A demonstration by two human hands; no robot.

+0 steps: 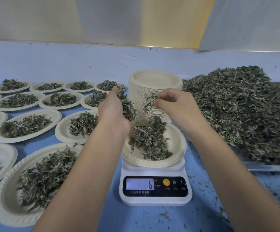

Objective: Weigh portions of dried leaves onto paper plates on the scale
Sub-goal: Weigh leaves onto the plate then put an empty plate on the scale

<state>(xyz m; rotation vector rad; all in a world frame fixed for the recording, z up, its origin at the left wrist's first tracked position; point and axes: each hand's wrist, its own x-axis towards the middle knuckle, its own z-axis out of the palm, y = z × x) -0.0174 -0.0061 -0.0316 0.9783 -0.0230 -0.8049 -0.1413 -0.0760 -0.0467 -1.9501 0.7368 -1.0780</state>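
A white digital scale (155, 196) stands on the blue table, its display showing a 6. On it sits a paper plate (177, 153) with a small heap of dried leaves (150, 139). Above the plate's left side, my left hand (112, 109) holds a bunch of dried leaves (127, 106) in its cupped palm. My right hand (172, 104) pinches a few leaves (150, 100) between thumb and fingers, above the plate's far edge.
A tall stack of empty paper plates (156, 81) stands just behind the scale. A big pile of dried leaves (246, 111) lies on a metal tray (269, 167) at the right. Several filled plates (27, 126) cover the table to the left.
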